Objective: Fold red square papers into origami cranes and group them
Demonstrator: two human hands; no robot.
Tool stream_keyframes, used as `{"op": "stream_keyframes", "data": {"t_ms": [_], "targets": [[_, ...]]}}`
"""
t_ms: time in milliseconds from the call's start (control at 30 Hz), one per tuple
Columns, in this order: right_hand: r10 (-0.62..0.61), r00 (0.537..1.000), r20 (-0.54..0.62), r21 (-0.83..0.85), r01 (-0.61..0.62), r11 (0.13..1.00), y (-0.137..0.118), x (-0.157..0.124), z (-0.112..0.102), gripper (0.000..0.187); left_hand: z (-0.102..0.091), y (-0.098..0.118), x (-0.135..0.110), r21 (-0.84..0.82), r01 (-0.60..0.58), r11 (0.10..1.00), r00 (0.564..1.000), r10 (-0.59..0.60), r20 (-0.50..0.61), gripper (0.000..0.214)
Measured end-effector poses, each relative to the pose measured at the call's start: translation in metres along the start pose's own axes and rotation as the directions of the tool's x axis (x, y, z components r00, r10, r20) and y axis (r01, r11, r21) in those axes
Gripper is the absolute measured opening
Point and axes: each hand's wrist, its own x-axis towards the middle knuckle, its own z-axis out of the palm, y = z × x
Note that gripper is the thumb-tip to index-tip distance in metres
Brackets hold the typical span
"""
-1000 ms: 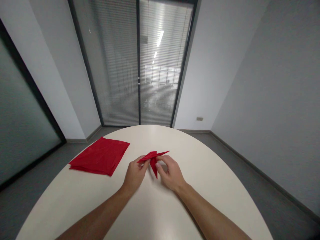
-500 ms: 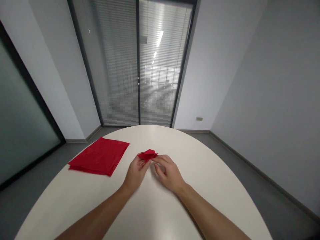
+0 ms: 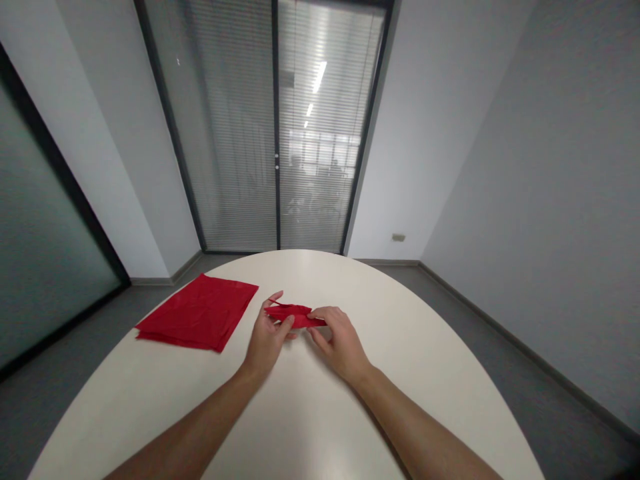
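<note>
A small piece of folded red paper is held just above the table between both hands. My left hand grips its left end, thumb on the near side and the index finger raised behind it. On the right end, my right hand pinches the paper between thumb and fingers. Folds and a thin edge sticking up at the left show on the paper; its underside is hidden. To the left lies a stack of flat red paper sheets, apart from both hands.
The round white table spans the foreground, its curved edge running left, far and right. Beyond it stand a glass partition with blinds and pale walls. A small socket plate sits low on the wall.
The folded red paper has turned and now shows a longer, flatter strip. My left hand has shifted slightly left, its index finger lifted; my right fingers have closed on the right end.
</note>
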Motion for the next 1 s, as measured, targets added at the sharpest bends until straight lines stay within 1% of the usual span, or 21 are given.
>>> {"op": "stream_keyframes", "data": {"t_ms": [100,167,367,567,733,867,1000], "targets": [[0.038,0.999,0.009,0.044,-0.038,0.998,-0.001,-0.001,0.001,0.022,0.0,0.003,-0.001,0.022,0.031,0.999,0.999,-0.031,0.015,0.058],[0.07,0.997,0.011,0.082,-0.071,0.994,-0.002,-0.002,0.002,0.023,0.001,0.004,-0.001,0.03,0.036,0.999,0.999,-0.036,0.014,0.051],[0.11,0.994,0.011,0.119,-0.11,0.987,-0.002,-0.002,0.002,0.024,-0.002,-0.001,0.002,0.096,-0.015,0.995,0.999,0.019,-0.034,0.05],[0.107,0.994,0.025,0.105,-0.109,0.988,0.0,-0.002,0.003,0.02,-0.005,-0.005,0.003,0.155,-0.021,0.988,0.997,0.031,-0.066,0.051],[0.13,0.991,0.03,0.115,-0.132,0.985,0.0,-0.003,0.003,0.02,-0.005,-0.007,0.0,0.172,-0.044,0.984,0.998,0.051,-0.035,0.051],[0.152,0.988,0.038,0.162,-0.156,0.974,-0.001,-0.002,0.003,0.02,-0.005,-0.008,0.0,0.17,-0.055,0.984,0.998,0.056,0.0,0.05],[0.156,0.987,0.05,0.155,-0.162,0.975,-0.002,-0.001,0.002,0.019,-0.003,-0.006,0.0,0.147,-0.037,0.988,0.999,0.04,-0.014,0.054]]}}
